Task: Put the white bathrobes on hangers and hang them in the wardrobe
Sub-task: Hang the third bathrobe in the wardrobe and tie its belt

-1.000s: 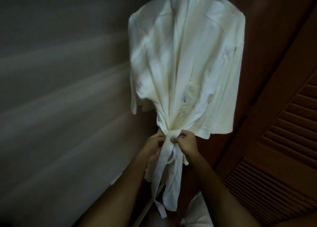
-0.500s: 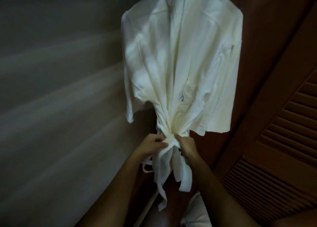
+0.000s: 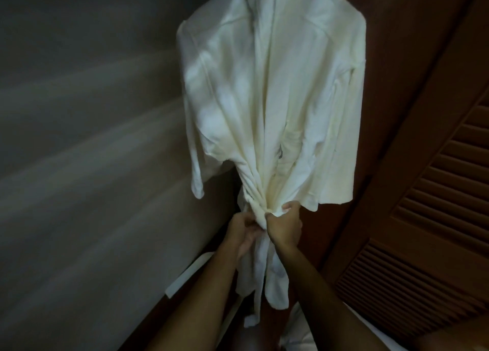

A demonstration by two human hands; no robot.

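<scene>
- Hanging in the head view, the white bathrobe (image 3: 267, 91) drapes full length between a grey wall (image 3: 79, 138) on its left and a louvred wardrobe door (image 3: 423, 231) on its right.
- The right hand (image 3: 284, 225) clutches the robe's gathered waist, fingers curled round the cloth.
- The left hand (image 3: 244, 230) pinches the belt (image 3: 260, 266) just left of that bunch.
- Below the waist, the belt's ends dangle.

Your two forearms reach up side by side to the bathrobe (image 3: 270, 107) waist. Your left hand (image 3: 244, 231) pinches the cinched cloth; your right hand (image 3: 284, 225) grips it, fingers curled.
</scene>
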